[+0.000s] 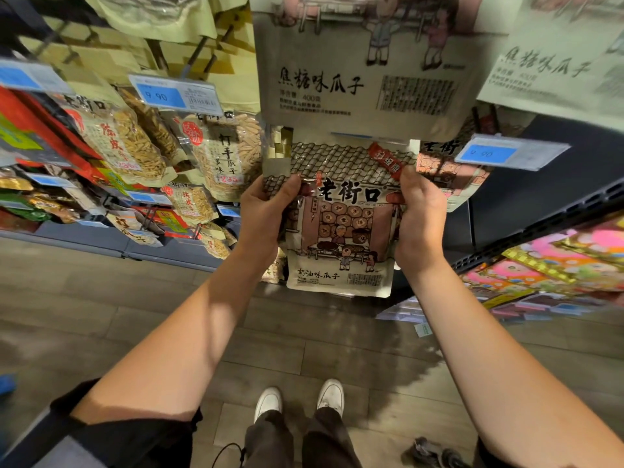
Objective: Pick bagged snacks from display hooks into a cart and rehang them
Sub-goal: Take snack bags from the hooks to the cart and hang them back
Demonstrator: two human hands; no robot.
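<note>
Snack bag (341,231) between both hands' curled fingers (287,190)

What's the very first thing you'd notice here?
The beige paper snack bag with a cartoon shop drawing, held mid-frame by the left hand and right hand, each gripping one side. Above it hangs a bigger cream bag, with a blue price tag to its left.

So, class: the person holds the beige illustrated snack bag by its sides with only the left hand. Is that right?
Not quite. The head view shows both hands on the beige illustrated snack bag: left hand and right hand each grip a side.
</note>
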